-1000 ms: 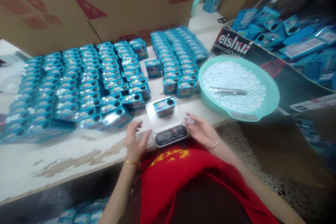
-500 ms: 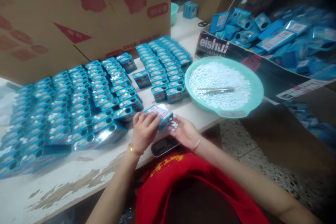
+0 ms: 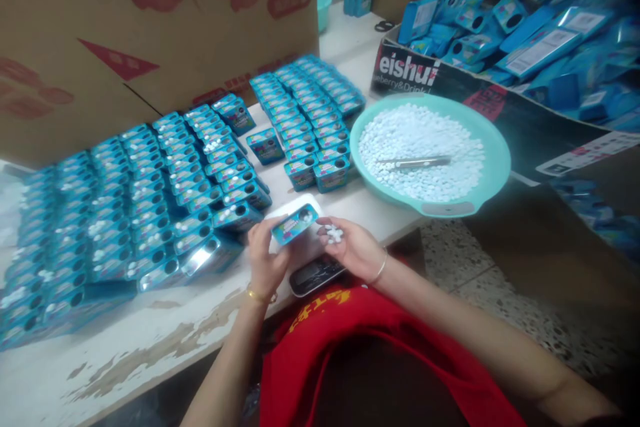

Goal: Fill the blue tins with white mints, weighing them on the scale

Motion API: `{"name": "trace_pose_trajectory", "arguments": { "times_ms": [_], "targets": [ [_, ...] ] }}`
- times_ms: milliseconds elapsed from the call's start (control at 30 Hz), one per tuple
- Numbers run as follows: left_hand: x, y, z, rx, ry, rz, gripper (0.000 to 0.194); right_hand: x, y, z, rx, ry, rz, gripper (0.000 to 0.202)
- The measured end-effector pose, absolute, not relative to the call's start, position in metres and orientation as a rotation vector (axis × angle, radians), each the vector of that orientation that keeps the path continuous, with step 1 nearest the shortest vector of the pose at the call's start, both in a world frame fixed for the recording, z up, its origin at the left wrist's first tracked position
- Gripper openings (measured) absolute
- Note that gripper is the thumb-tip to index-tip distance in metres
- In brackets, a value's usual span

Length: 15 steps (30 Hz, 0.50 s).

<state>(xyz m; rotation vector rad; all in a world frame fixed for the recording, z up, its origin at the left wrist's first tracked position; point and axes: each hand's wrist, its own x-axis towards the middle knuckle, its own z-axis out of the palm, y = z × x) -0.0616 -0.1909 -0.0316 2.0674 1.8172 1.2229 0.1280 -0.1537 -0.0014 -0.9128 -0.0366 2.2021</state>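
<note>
Past the red apron (image 3: pixel 320 323), both arms (image 3: pixel 231 347) are leaning in. Above the little scale (image 3: pixel 315 275), the left hand (image 3: pixel 267 261) is holding a blue tin (image 3: pixel 294 227) between thumb and bent fingers; the right hand (image 3: pixel 354 252) is facing palm up, half open, cupping white bits (image 3: pixel 333 234) by the tin's hole. Farther off, a green bowl (image 3: pixel 495 155) is holding more.

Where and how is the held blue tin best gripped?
Probably by the end away from its round opening, coming from the left, as the left hand does: the blue tin is oblong, and this keeps that hand off the opening near the white tablets in the right hand.
</note>
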Motion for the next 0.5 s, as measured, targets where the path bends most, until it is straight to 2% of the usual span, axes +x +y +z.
{"name": "trace_pose_trajectory", "arguments": {
  "times_ms": [167,233,367,433,500],
  "targets": [
    [-0.061,-0.184,-0.045,1.687,1.828,1.236,0.044,0.142,-0.154,-0.008,-0.973,0.019,2.184,0.012],
    [-0.06,-0.182,-0.039,1.724,1.786,1.221,0.045,0.146,-0.156,-0.009,-0.951,0.034,2.162,0.013],
    [-0.057,-0.193,-0.02,1.998,1.906,1.346,0.064,0.152,-0.163,-0.007,-0.881,0.003,2.17,0.011],
    [-0.053,-0.207,-0.011,2.103,1.991,1.46,0.062,0.157,-0.163,0.0,-0.897,-0.025,2.167,0.012],
    [-0.05,-0.22,-0.005,2.156,2.006,1.505,0.05,0.167,-0.156,0.014,-0.941,-0.122,2.097,0.014]
  ]
}}
